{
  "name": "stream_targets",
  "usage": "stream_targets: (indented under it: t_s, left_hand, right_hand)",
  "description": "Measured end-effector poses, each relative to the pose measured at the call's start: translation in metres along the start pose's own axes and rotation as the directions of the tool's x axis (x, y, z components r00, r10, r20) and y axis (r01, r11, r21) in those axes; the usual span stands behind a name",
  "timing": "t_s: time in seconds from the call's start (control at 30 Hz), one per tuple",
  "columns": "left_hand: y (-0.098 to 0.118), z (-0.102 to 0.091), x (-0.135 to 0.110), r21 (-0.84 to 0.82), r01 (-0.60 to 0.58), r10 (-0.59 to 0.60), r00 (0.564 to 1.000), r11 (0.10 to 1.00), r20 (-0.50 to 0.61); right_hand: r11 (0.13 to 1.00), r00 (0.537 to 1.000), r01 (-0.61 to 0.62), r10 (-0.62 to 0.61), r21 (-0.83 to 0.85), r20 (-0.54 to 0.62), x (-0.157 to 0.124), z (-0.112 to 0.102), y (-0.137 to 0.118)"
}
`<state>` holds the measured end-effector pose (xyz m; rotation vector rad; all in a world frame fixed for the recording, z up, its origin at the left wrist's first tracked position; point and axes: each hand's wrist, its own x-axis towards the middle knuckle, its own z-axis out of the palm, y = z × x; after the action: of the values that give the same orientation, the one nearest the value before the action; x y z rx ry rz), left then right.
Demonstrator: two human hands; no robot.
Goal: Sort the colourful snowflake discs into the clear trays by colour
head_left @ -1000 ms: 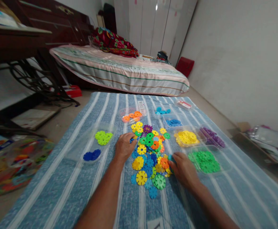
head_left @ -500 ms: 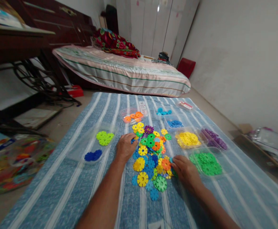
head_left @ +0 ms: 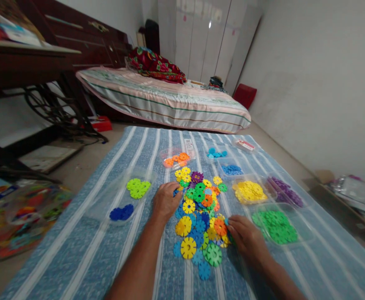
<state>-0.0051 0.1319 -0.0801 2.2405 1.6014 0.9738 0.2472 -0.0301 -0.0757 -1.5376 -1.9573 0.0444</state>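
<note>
A bed (head_left: 169, 104) with a striped cover stands along the far side, a red floral blanket (head_left: 155, 66) bundled at its head. White wardrobe doors (head_left: 201, 37) fill the back wall, and a red box (head_left: 245, 95) sits on the floor near them. At left is a dark wooden table (head_left: 28, 62) on a black iron treadle frame (head_left: 54, 108), with a clear bag of mixed coloured pieces (head_left: 22, 216) nearer the camera.

from where i stand, the left forearm (head_left: 138, 266) and the right forearm (head_left: 279, 279) are uncovered as far as they show. the left hand (head_left: 165, 200) and the right hand (head_left: 247, 239) are bare too. both arms look lean, narrowing at the wrist.
</note>
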Motion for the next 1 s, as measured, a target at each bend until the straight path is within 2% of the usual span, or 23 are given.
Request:
stream_targets:
  t_s: [0.13,0.37,0.63,0.9,1.0]
  left_hand:
    - [0.0,0.0,0.0,-0.008,0.003,-0.003,1.0,1.0,-0.005]
    - [-0.001,0.001,-0.002,0.0,0.015,-0.015,1.0,1.0,-0.008]
    - [0.0,-0.001,0.0,0.002,0.016,-0.016,1.0,1.0,-0.001]
    - [0.0,-0.002,-0.001,0.007,0.005,-0.005,1.0,1.0,-0.003]
    - [-0.001,-0.002,0.0,0.003,-0.006,0.006,1.0,1.0,-0.01]
  right_hand:
    - [0.999,0.999,0.039,-0.039,-0.001,-0.032,-0.002,0.005,0.009]
    - [0.987,0.993,0.115,-0.113,-0.113,0.025,-0.007,0.013,0.024]
    - [0.994,0.99,0.058,-0.045,-0.093,0.136,-0.01,0.005,0.02]
    - [0.99,0.999,-0.022,0.029,-0.139,0.044,-0.005,0.007,0.01]
    - [0.988,0.991,0.024,-0.003,-0.154,0.136,-0.002,0.002,0.008]
